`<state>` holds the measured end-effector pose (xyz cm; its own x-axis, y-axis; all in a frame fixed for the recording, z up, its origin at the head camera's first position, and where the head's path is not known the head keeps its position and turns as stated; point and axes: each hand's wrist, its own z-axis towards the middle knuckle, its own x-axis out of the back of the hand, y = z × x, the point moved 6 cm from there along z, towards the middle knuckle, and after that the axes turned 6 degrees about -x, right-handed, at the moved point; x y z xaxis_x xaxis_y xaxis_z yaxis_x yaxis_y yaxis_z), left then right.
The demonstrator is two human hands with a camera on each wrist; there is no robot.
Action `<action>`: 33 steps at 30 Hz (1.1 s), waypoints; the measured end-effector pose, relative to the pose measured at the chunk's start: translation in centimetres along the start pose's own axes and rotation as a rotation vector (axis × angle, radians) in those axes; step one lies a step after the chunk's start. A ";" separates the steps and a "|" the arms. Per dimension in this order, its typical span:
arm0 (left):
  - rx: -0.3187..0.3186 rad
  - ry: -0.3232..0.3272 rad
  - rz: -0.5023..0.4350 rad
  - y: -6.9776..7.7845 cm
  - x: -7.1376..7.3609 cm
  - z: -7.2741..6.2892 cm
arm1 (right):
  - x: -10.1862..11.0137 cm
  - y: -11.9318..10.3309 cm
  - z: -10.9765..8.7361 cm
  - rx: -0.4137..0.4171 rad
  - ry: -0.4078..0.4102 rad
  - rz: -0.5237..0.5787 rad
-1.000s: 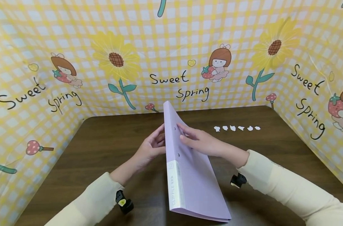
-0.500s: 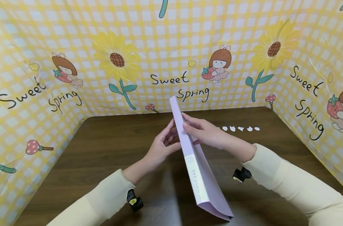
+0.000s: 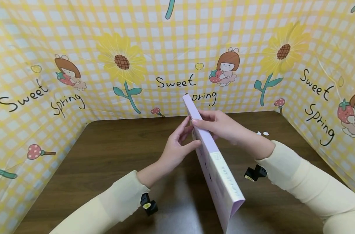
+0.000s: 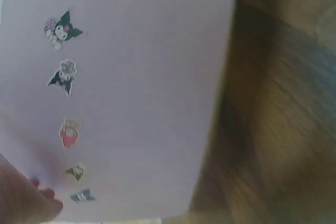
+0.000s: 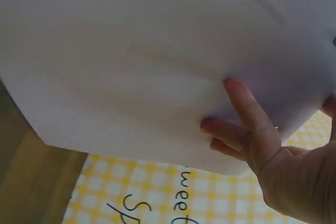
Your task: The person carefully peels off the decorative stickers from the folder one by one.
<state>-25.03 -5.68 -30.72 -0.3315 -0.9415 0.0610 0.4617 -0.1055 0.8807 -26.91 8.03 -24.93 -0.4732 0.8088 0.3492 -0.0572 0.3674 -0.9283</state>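
Note:
A lavender clip file folder stands tilted on edge between both hands in the head view, its spine facing up with a white label. My right hand holds it, thumb on the spine and fingers spread against the right cover. On the other side my left hand touches it, with the thumb at the spine's left edge and the fingers against the left cover. Several cartoon character stickers run in a row along that cover in the left wrist view.
Small white paper-like pieces lie on the dark wooden table at the right, partly hidden by my right arm. A yellow checked cloth walls in the table's back and sides.
Both hands have shifted right and slightly forward with the folder. It has turned so the left cover shows more and the right cover is out of the head view. Most of the white pieces are now hidden.

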 end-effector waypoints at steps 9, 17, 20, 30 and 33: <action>0.044 0.013 0.194 0.6 -0.8 0.1 | 1.0 -0.2 -0.3 -0.045 0.012 0.055; -0.028 -0.010 0.233 0.1 -0.5 0.2 | 2.1 0.9 -0.4 -0.055 0.007 0.179; -0.073 -0.021 0.279 -0.3 0.0 0.1 | 2.3 1.9 -0.3 -0.072 -0.001 0.257; -0.062 -0.017 0.452 -3.1 3.3 -1.7 | 2.0 6.9 0.3 -0.080 0.023 0.611; -0.058 0.011 0.489 -4.0 4.7 -2.3 | 1.8 8.0 0.3 -0.052 -0.001 0.700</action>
<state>-26.54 -10.43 -34.99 -0.0558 -0.8887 0.4552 0.6060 0.3322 0.7228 -28.46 12.25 -31.77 -0.3843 0.8628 -0.3285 0.3036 -0.2180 -0.9275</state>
